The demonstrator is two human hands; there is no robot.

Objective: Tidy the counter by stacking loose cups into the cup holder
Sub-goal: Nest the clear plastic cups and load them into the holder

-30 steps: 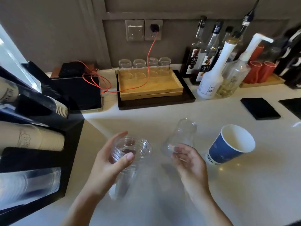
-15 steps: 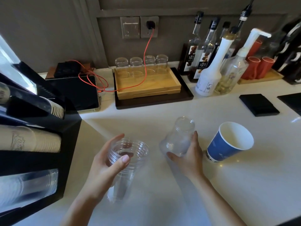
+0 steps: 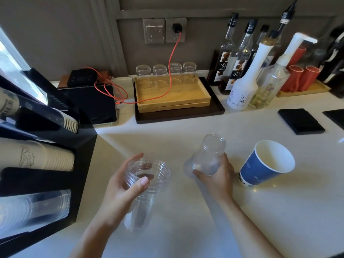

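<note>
My left hand [image 3: 122, 187] grips a nested stack of clear plastic cups [image 3: 147, 175] near its rims, mouth up, above the white counter. My right hand [image 3: 217, 178] is wrapped around a single clear plastic cup [image 3: 208, 154] that stands upside down on the counter just right of the stack. A blue paper cup [image 3: 264, 164] stands right of that hand, its mouth toward me. The black cup holder [image 3: 81, 164] fills the left edge, with rows of white paper cups [image 3: 46, 159] and clear cups [image 3: 42, 205] lying sideways in it.
A wooden tray [image 3: 173, 95] with several upturned glasses sits at the back on a black tray. A red cable [image 3: 171, 58] runs from the wall socket to a black device [image 3: 89, 103]. Syrup bottles [image 3: 242, 71], red cups [image 3: 301, 77] and a black pad [image 3: 300, 121] stand at the right.
My right hand has closed more fully around the upside-down clear cup. My left hand and its stack have barely moved.
</note>
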